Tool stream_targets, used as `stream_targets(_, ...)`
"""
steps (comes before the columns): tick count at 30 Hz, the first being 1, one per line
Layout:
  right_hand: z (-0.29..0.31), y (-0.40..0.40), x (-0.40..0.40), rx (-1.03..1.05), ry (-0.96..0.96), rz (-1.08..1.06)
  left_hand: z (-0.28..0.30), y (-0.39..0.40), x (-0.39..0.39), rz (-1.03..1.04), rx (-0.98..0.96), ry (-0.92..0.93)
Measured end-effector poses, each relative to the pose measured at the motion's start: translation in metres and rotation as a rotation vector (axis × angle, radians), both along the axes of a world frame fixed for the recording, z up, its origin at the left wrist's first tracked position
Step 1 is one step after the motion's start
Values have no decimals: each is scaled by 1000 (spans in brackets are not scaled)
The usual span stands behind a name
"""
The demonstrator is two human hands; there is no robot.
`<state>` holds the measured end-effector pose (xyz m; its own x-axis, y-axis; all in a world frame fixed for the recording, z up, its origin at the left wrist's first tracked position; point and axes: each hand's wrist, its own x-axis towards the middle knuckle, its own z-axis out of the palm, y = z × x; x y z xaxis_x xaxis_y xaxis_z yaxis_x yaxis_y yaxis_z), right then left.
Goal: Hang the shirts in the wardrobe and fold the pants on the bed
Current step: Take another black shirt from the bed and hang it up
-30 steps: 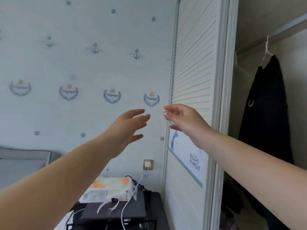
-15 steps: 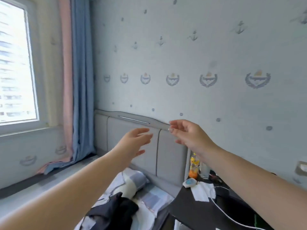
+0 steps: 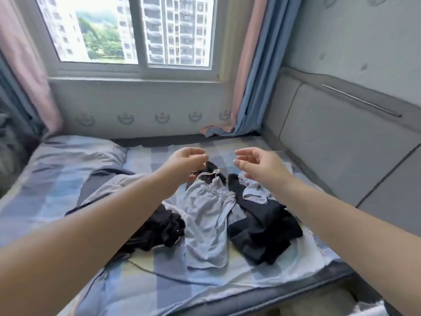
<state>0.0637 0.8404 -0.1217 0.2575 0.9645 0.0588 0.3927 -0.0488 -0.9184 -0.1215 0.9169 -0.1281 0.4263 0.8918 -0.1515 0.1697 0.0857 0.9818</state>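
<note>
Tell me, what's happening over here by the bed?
A person is sorting laundry. Both hands, the left hand and the right hand, reach out empty over the bed, fingers loosely curled, touching nothing. Below them lies a crumpled heap: a light grey garment between a black garment and a dark one. Nothing is folded yet.

No legible text, label, brand name or number appears in this view. The wall (image 3: 141,103) beneath the window carries a row of printed emblems (image 3: 162,117), each a small crest set in a wreath, but any lettering inside them is too small and blurred to read. Fainter motifs on the wall above the headboard are likewise unreadable. The garments and bedding show no readable tags.
</note>
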Motion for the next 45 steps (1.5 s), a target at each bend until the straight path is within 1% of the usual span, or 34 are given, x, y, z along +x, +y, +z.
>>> stream_targets(6,-86,117,-15,-193,4,218,-83,68,-48,287,-198,68)
stream_targets(10,-151,175,-35,-325,7,263,-143,95,-80,521,-394,54)
stream_targets(13,-197,202,-47,-421,11,273,-187,109,-95,581,-482,86)
stream_targets(17,-259,232,-68,-533,16,281,-247,134,-114,588,-568,150)
stream_targets(21,-324,262,-95,-623,2,264,-304,163,-134,569,-609,215)
stream_targets(23,-365,279,-116,-672,-22,268,-341,181,-151,556,-623,260)
stream_targets(26,-423,300,-145,-702,-64,286,-396,205,-175,549,-615,305)
stream_targets(30,-498,330,-179,-720,-142,323,-468,236,-208,547,-542,403)
stream_targets(33,-545,347,-197,-685,-258,339,-516,253,-229,508,-492,489)
stream_targets(35,-571,354,-204,-636,-381,292,-544,258,-238,471,-505,509)
stream_targets(36,-580,356,-205,-625,-427,257,-554,259,-239,458,-522,502)
stream_targets(38,-597,357,-205,-651,-462,206,-571,256,-237,436,-561,470)
stream_targets(40,-611,356,-204,-684,-500,196,-585,251,-230,421,-600,428)
stream_targets(44,-626,359,-200,-585,-794,227,-604,244,-212,413,-643,342)
stream_targets(45,-626,361,-198,-559,-808,231,-606,242,-206,412,-646,320)
